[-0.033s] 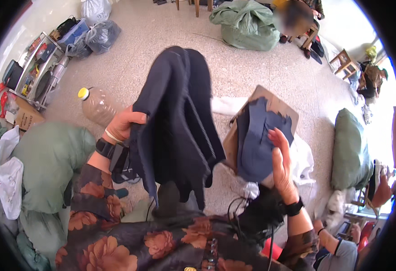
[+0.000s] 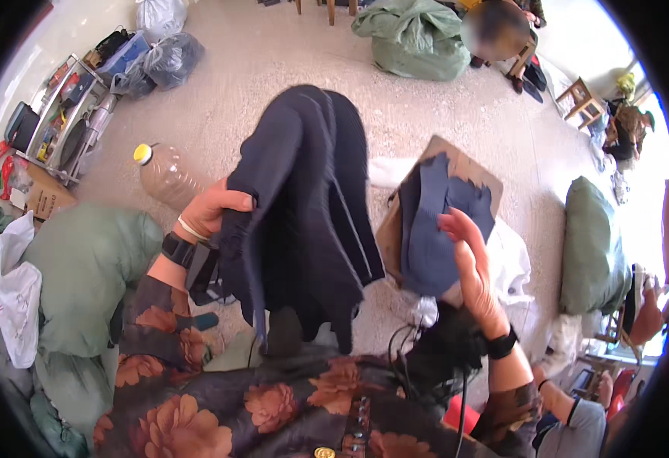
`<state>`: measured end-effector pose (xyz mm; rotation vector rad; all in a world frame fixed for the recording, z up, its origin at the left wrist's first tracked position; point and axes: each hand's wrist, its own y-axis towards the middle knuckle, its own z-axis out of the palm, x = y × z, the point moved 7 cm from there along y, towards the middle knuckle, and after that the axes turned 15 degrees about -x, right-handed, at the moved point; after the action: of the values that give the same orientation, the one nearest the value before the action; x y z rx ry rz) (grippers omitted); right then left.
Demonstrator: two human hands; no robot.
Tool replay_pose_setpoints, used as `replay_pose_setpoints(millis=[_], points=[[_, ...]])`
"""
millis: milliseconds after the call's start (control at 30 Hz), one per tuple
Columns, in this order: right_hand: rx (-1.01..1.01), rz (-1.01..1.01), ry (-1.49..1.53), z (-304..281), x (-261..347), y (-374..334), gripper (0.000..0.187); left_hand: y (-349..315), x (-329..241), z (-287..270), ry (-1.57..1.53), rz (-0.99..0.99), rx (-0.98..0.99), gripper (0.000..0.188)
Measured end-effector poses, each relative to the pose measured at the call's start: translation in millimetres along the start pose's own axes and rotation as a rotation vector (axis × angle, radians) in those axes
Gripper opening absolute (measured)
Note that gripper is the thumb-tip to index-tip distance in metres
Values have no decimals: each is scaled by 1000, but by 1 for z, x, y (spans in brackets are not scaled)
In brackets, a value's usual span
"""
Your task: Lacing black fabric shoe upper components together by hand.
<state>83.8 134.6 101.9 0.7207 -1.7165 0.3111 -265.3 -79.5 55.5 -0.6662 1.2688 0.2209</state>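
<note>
My left hand [image 2: 214, 207] is closed, its thumb over the edge of a bundle of dark navy fabric pieces [image 2: 292, 183]. The bundle is folded over at the top and hangs down in several layers with jagged lower ends. My right hand [image 2: 472, 267] has its fingers stretched out and holds nothing. It is over the near right side of a stack of blue-grey fabric pieces [image 2: 426, 229], also with uneven ends; whether it touches them I cannot tell. The stack lies on a brown wooden stool [image 2: 440, 146].
A clear plastic jug [image 2: 168, 177] with a yellow cap stands beyond my left hand. Stuffed green sacks lie at left [image 2: 82, 267], right [image 2: 590, 244] and far back [image 2: 418, 46]. A metal rack [image 2: 63, 114] is at far left. Other people sit at the right side.
The dark fabric bundle has shifted slightly to the right, still in my left hand. My right hand has moved a little left over the stack, fingers still stretched.
</note>
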Motion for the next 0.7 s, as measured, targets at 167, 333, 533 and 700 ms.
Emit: replay_pose_setpoints(millis=[167,333,533,700], points=[[481,480,275,83,6,-69,77,-71,62,52,-97,-321,121,60],[340,461,85,116,-58,-123,73,-113,119,79,-27,-301,18,42],[242,-491,-138,96,-27,-136,44,-136,120,54,246,168,-429,54],[317,552,343,117,-49,-133,40,-117,88,66,503,355,-314,61]])
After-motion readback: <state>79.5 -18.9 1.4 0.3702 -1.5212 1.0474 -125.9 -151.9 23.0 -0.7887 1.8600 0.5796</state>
